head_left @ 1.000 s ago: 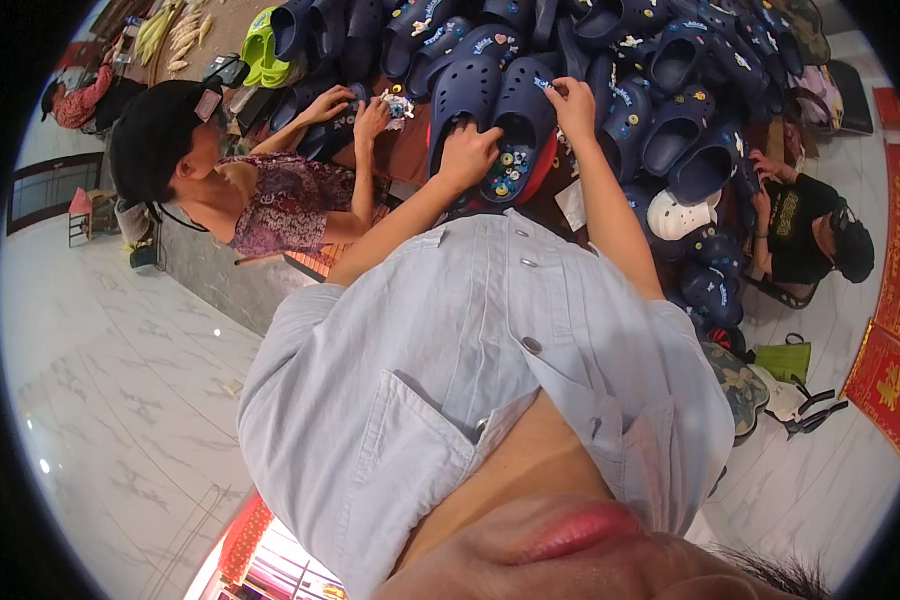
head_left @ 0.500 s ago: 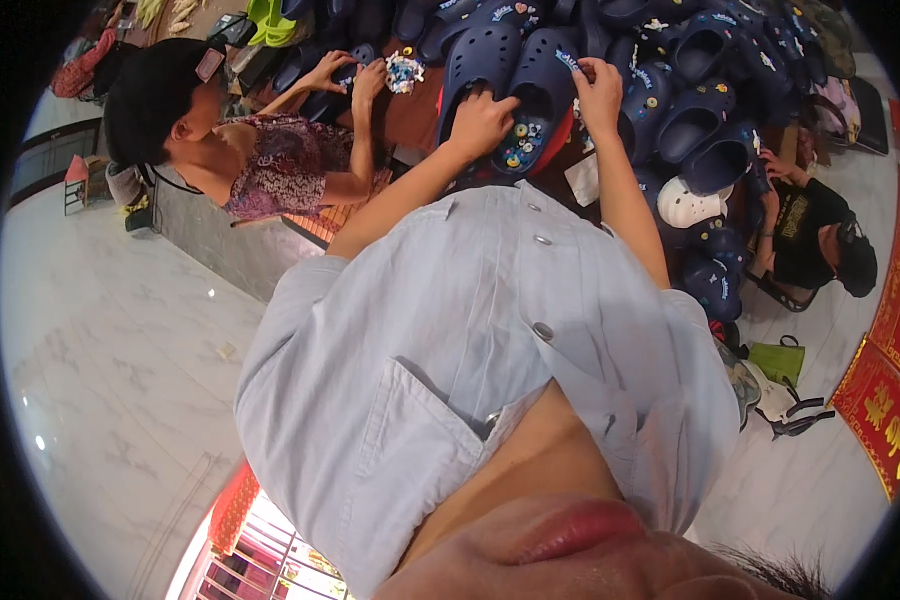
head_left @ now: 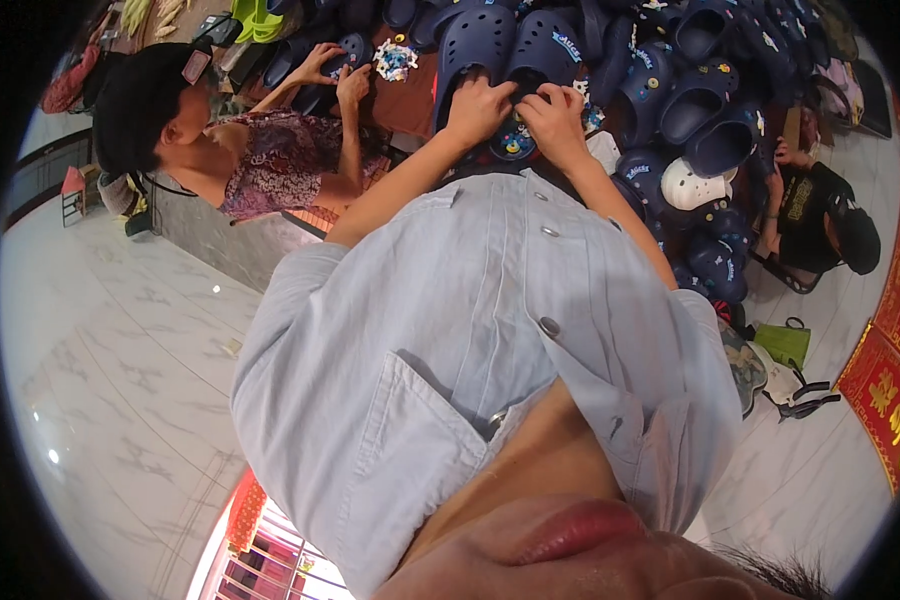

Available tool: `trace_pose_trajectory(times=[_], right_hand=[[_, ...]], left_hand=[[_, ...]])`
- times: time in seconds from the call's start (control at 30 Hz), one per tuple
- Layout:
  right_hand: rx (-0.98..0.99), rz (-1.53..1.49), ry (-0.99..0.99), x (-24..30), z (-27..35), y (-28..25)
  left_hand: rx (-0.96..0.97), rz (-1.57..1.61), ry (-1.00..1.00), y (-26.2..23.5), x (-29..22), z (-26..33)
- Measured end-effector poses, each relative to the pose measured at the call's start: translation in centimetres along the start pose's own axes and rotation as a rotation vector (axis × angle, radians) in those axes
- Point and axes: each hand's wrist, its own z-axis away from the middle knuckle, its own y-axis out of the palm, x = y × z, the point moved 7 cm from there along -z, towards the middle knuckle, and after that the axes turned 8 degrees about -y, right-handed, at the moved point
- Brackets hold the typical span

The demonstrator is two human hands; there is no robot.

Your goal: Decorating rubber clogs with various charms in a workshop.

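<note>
Small multicoloured charms (head_left: 513, 146): gathered in the heel of the right of two navy-blue moulded clogs (head_left: 477, 40), toward the near edge of the brown desk (head_left: 405, 108).
Right hand (head_left: 553, 118): bunched narrow over that clog's foot hole; whether it pinches a charm is hidden.
Left hand (head_left: 480, 108): fingers dipping into the other clog's foot hole, thumb just beside the right hand; I cannot tell what it holds.
Charm work: probably mid-fitting, with a white-and-blue charm (head_left: 567, 45) already on the right clog's upper.
Next move: seems to call for a fine fingertip pinch and the upper steadied against a push.
Clog toes: side by side, pointing to the desk's far edge.
White-and-blue charm heap (head_left: 397, 62): left of the pair, on bare desk.
Navy clog pile (head_left: 695, 100): crowding the desk's right side, beyond a white clog (head_left: 697, 186).
</note>
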Motion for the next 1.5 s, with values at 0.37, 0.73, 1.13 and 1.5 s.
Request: trace_pose_trajectory(times=[0.37, 0.73, 1.13, 1.5], right_hand=[[0.114, 0.060, -0.026, 0.4, 0.0, 1.6], [-0.239, -0.119, 0.196, -2.3, 0.4, -3.6], [0.028, -0.142, 0.423, -1.9, 1.9, -0.1], [0.160, -0.028, 0.464, -1.7, 1.3, -0.1]], left_hand=[[0.003, 0.021, -0.002, -0.5, -0.4, -0.1], [0.036, -0.023, -0.038, -0.2, -0.2, 0.0], [-0.012, 0.004, 0.015, -0.3, -0.3, -0.2], [-0.016, -0.022, 0.004, -0.2, -0.3, -0.2]])
